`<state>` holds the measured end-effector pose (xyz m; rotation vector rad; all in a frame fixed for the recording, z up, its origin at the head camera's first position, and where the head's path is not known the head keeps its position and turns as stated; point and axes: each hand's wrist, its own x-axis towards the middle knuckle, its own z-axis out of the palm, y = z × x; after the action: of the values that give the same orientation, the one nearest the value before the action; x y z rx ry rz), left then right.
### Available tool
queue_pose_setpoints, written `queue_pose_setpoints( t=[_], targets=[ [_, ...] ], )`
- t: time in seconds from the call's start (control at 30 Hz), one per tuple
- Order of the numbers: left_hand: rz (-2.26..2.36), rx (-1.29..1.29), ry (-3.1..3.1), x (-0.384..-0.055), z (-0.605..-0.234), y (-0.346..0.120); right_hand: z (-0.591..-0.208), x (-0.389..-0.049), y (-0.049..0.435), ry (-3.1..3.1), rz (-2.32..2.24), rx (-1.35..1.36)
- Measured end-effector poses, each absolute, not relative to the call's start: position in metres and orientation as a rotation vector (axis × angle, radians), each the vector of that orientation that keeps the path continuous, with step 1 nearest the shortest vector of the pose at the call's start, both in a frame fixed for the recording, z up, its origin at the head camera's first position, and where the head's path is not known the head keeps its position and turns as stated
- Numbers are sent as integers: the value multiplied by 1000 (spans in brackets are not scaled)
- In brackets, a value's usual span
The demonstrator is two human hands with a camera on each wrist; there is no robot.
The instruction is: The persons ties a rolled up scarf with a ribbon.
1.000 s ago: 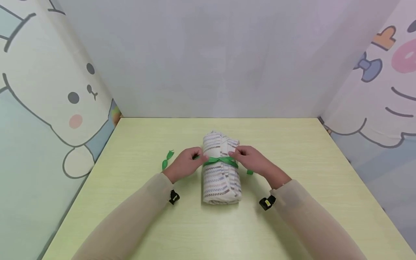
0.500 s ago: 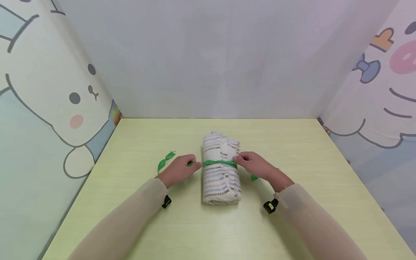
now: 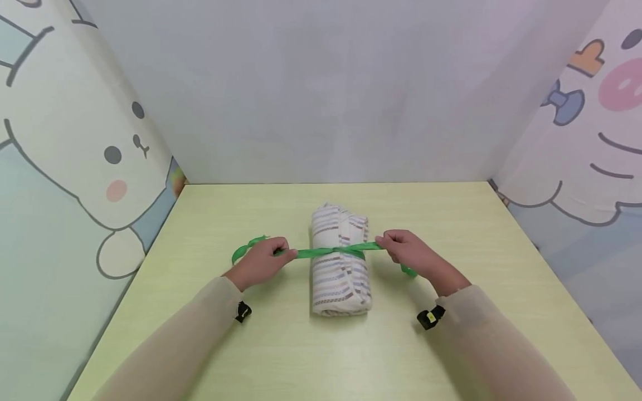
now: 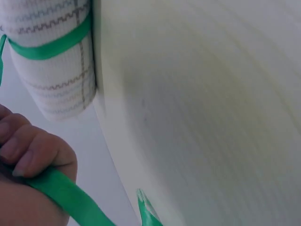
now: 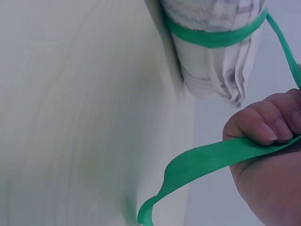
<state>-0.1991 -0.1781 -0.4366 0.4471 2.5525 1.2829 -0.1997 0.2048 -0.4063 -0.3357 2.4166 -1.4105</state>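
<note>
A rolled cloth (image 3: 341, 284) with rows of patterned stripes lies lengthwise at the middle of the table. Round its waist runs a green ribbon (image 3: 313, 253), crossed on top near the centre. My left hand (image 3: 263, 260) grips one end of the ribbon to the left of the roll, fingers curled over it in the left wrist view. On the other side my right hand (image 3: 413, 253) holds the other end. Both stretches between roll and hands look taut. Loose ribbon tails trail past each hand, the right one curling down in the right wrist view.
The pale wooden table (image 3: 321, 356) ends at a plain light wall (image 3: 331, 100) behind the roll. Side panels with cartoon animals (image 3: 75, 167) flank it. Each wrist carries a small black device (image 3: 243, 312).
Both hands have moved outward from the roll, left hand to the left, right hand to the right. Longer stretches of ribbon now show, and its crossing has drawn tighter.
</note>
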Motion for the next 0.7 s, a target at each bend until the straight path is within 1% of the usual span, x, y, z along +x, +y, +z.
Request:
queue_pose_setpoints(
  t=[0.2,0.47,0.7],
  targets=[
    [1253,436,2623,-199,-434,-196,-402,-203,225,2440,-1374,-341],
    [1258,345,2606,-198,-436,-237,-396,-200,247,2504,-1308,-290],
    [1203,285,2654,-193,-441,-264,-393,-195,265,2513,-1284,-343]
  ],
)
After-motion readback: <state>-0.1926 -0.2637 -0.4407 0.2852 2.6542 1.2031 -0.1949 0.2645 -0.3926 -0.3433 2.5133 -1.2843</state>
